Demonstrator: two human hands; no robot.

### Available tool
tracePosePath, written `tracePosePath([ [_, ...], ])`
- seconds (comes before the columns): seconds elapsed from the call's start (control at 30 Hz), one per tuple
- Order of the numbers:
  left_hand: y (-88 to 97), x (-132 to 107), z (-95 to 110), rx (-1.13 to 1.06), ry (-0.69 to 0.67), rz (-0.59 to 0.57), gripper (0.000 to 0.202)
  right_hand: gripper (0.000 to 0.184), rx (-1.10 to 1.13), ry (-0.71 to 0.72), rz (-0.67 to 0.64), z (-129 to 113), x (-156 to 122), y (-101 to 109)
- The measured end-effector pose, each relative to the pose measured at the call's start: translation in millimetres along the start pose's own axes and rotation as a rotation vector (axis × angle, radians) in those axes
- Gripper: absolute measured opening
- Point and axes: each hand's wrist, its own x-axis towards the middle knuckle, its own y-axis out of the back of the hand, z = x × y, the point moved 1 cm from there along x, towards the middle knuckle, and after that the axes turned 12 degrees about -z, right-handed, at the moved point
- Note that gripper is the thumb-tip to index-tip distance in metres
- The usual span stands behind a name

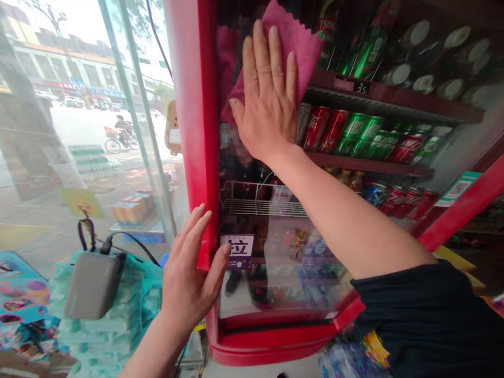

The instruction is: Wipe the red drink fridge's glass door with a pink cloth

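Five fingers (260, 58) of the right hand (268, 105) lie straight and slightly spread, flat on a pink cloth (295, 37), pinning it against the glass door (283, 273) of a red drinks fridge. The cloth sits high on the pane; its pinked edge shows above and to the right of the fingertips, and none of it is gripped.

Lower down, the left hand (189, 278) rests on the door's red frame (192, 131). Its fingers (192, 226) are extended up along the outer side and the thumb reaches across the front edge, its tip touching a purple pull sticker (241, 251) on the glass. This is a loose, wide hold, not a clenched one.

Behind the glass, red and green cans (354, 134) stand in rows on a dark shelf (389, 97), with more cans above and below. Left of the fridge, a grey box (92, 283) with a black cable lies on stacked teal packs (118, 325). Beyond the shop window a cyclist (120, 134) is on the street.
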Motion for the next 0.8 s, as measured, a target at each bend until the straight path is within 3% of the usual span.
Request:
tracePosePath([
  [0.2, -2.8, -5.8, -7.7, -0.004, -0.008, -0.006, 0.065, 0.079, -0.037, 0.021, -0.103, -21.5, -44.5, -15.9],
  [0.47, -8.7, -9.4, -10.4, 0.013, -0.009, -0.006, 0.067, 0.071, 0.046, -0.117, -0.171, -68.5, -129.2, -54.7],
  [0.63, -20.3, -13.6, -9.0, 0.016, -0.008, -0.031, 0.070, 0.069, 0.096, -0.076, -0.247, -75.4, -175.9, -71.7],
  [0.8, -33.7, -16.3, -4.7, 0.037, -0.033, -0.072, 0.074, 0.068, 0.113, 0.013, -0.423, -67.6, -208.1, -67.3],
])
